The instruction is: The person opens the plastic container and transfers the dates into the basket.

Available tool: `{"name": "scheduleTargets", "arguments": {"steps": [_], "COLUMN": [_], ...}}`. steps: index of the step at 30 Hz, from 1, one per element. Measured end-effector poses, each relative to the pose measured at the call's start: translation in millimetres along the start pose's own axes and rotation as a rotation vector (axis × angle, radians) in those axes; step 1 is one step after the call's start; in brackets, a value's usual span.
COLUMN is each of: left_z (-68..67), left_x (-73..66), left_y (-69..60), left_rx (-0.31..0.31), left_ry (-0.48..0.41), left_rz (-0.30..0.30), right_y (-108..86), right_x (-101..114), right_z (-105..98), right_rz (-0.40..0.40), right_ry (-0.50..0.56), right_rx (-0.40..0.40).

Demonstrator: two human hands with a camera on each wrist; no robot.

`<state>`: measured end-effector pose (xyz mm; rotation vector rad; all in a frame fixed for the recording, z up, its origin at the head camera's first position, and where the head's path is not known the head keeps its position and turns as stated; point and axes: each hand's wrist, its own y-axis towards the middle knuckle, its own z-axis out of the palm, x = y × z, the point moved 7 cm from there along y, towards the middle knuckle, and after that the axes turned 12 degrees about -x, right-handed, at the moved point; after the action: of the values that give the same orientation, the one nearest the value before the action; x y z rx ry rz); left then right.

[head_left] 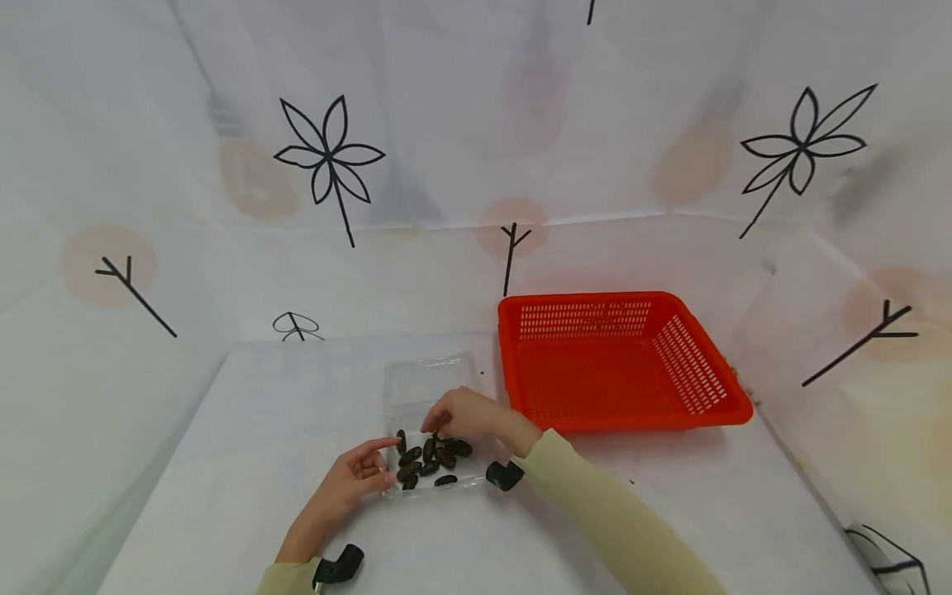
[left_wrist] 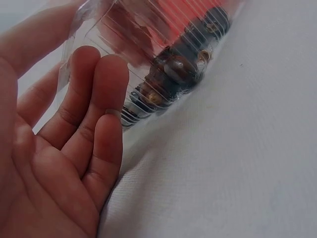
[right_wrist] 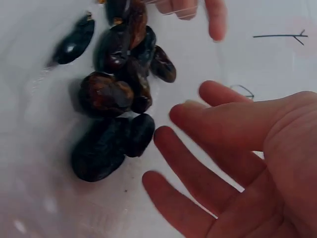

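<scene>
A clear plastic container [head_left: 470, 482], its lid [head_left: 424, 382] folded open behind, holds several dark brown, glossy date-like fruits [head_left: 445, 457] [right_wrist: 104, 94]. At its left side is the left hand [head_left: 348, 483], [left_wrist: 64, 124]; thumb and index finger are at the wall, the other fingers bent beside it. Over the back part of the fruits hovers the right hand [head_left: 476, 416]. In the right wrist view this hand [right_wrist: 228, 153] has its fingers spread and nothing between them. The left wrist view shows fruits [left_wrist: 181, 68] through the ribbed wall.
A red perforated basket [head_left: 587, 380] stands on the white-covered table [head_left: 245, 463], to the right of and behind the container. A pale cloth with black plant drawings [head_left: 416, 273] hangs around the table. Dark devices are strapped at both wrists.
</scene>
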<state>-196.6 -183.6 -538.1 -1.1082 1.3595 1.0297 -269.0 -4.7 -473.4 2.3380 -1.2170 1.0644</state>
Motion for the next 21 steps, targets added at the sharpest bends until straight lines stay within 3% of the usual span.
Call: {"name": "scheduleTargets", "arguments": {"steps": [7, 16, 21], "left_z": [1.0, 1.3, 1.2], "left_x": [-0.7, -2.0, -1.5], "left_y": [-0.9, -1.2, -1.6], "left_rx": [-0.003, -0.021, -0.034], "left_ry": [-0.013, -0.016, -0.01], "left_rz": [0.021, -0.006, -0.015], "right_y": [-4.4, -9.8, -9.1], "right_x": [-5.1, -10.2, -9.3], "right_z": [10.9, 21.2, 23.2], "right_rz": [0.021, 0.08, 0.065], "right_ry": [-0.079, -0.112, -0.163], "right_rx": [0.039, 0.091, 0.1]}}
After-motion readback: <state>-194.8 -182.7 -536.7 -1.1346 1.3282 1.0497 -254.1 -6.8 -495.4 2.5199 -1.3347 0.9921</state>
